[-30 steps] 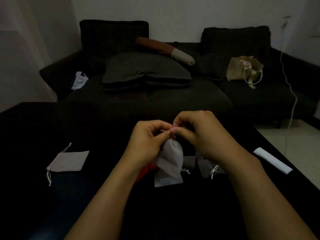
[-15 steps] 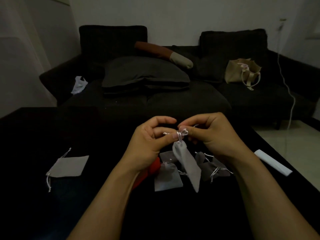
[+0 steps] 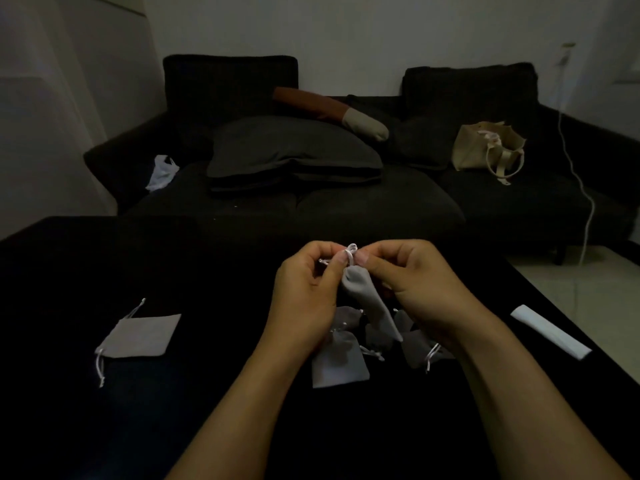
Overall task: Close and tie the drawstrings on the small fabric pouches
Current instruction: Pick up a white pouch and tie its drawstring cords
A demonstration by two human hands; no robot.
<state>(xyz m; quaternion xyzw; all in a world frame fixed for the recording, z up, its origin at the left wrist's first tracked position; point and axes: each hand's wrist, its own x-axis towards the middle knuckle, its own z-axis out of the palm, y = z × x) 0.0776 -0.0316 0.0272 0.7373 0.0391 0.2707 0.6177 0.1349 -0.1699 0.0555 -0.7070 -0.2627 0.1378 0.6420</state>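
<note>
A small grey fabric pouch (image 3: 367,299) hangs above the dark table, its neck cinched. Its white drawstring (image 3: 351,252) forms a loop at the top. My left hand (image 3: 308,299) pinches the string on the left of the neck, and my right hand (image 3: 415,289) pinches it on the right. Beneath my hands lies a heap of several grey pouches (image 3: 339,362) with white cords. One flat open pouch (image 3: 142,336) lies apart at the left, its cords trailing.
The black table (image 3: 86,265) fills the near view. A white flat strip (image 3: 550,330) lies near its right edge. Behind stands a dark sofa (image 3: 311,209) with cushions, a beige tote bag (image 3: 485,147) and a white plastic bag (image 3: 162,171).
The pouch has stayed hanging between my hands. The string loop at its neck now stands up higher above my fingertips, and my hands sit closer together.
</note>
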